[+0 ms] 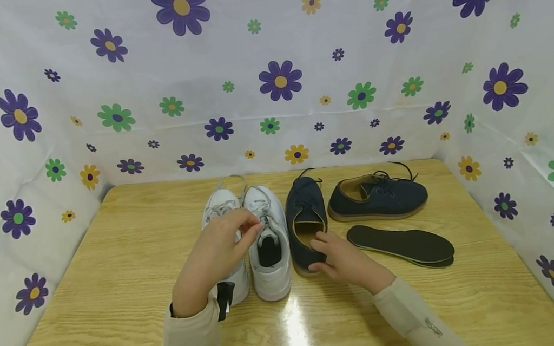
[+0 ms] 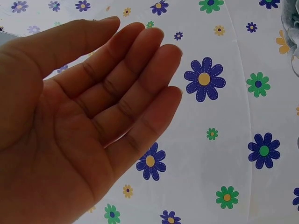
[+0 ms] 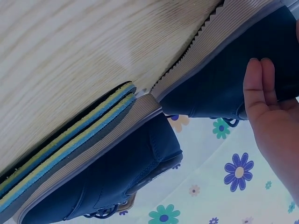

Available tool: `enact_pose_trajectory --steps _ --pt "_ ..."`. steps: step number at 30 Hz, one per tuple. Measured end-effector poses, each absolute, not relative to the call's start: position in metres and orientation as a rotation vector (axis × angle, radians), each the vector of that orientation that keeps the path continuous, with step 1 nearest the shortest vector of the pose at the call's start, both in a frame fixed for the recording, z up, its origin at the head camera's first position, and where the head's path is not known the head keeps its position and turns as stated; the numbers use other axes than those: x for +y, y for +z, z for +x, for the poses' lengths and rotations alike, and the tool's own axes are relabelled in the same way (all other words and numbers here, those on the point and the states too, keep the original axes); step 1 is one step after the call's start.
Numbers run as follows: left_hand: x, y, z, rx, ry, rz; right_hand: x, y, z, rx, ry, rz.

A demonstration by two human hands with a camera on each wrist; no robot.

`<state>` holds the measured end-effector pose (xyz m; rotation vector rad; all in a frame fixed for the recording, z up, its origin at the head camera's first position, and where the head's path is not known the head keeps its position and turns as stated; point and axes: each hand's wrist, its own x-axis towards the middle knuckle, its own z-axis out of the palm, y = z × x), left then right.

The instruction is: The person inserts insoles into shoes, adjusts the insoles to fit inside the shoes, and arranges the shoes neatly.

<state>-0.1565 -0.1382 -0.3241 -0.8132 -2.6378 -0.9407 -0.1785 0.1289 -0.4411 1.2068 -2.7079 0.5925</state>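
Observation:
My left hand (image 1: 219, 251) hovers over a pair of white lace-up sneakers, partly hiding the left sneaker (image 1: 239, 287). Its palm is bare and its fingers are loosely bent in the left wrist view. Beside it stands the right white sneaker (image 1: 273, 282), with a dark inside. My right hand (image 1: 344, 260) holds the heel end of a navy lace-up shoe (image 1: 303, 195), thumb near the back of the heel. Fingers (image 3: 254, 88) lie along the shoe's outer side in the right wrist view. This shoe's toe points away from me, and its inside is tan.
Another navy shoe (image 1: 382, 203) lies crosswise at the back right, toe to the right. In front of it two dark insoles (image 1: 405, 244) are stacked, with yellow and blue edges. A flower-printed cloth (image 1: 243, 56) rises behind the wooden table (image 1: 119, 283).

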Motion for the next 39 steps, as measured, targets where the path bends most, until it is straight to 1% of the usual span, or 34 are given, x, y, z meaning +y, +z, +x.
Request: enact_pose_trajectory --steps 16,20,24,26,29,34,39 --pt "-0.140 -0.321 -0.156 -2.660 -0.947 -0.790 0.135 -0.440 -0.163 -2.743 0.599 1.196" --pt "-0.140 -0.321 -0.155 -2.657 -0.950 -0.788 0.139 -0.440 -0.161 -2.748 0.741 1.168" --pt "-0.141 -0.321 -0.155 -2.649 -0.941 -0.794 0.157 -0.436 -0.161 -2.709 0.979 0.988" --pt "-0.141 -0.321 -0.155 -2.643 -0.941 -0.797 0.172 -0.432 -0.163 -2.667 1.009 0.868" --pt "-0.143 -0.321 -0.156 -2.640 -0.942 -0.797 0.196 -0.428 -0.169 -2.679 0.909 0.715" --pt "-0.144 -0.321 -0.156 -2.660 -0.946 -0.788 0.229 -0.427 -0.179 -3.009 0.701 0.490" --pt "-0.144 -0.322 -0.156 -2.661 -0.947 -0.788 0.243 -0.435 -0.186 -3.229 0.603 0.421"
